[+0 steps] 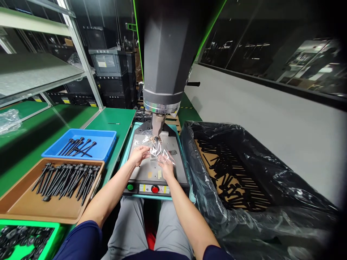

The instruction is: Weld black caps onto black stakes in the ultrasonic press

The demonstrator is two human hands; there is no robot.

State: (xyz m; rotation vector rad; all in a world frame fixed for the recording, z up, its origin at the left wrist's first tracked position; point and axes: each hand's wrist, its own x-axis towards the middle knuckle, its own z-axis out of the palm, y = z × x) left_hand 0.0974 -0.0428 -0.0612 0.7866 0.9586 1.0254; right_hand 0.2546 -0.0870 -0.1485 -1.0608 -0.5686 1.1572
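A crumpled piece of clear plastic film [157, 150] shines under the tip of the machine head [157, 124], above the grey metal plate. At its left edge, my left hand [140, 155] has its fingers curled and pinched on the film. My right hand [166, 164] grips the lower right of the same film, with the fingers partly seen through it. A small dark part [156, 139] shows right beneath the machine tip. Glare on the plastic hides whatever lies inside or under it.
A green button [130, 187] and a red button [155, 189] sit on the machine's front edge. To the left are a blue tray [108, 144] and a brown tray [35, 209] of black rods, plus a green bin [55, 234]. At right stands a plastic-lined box [200, 180] of black parts.
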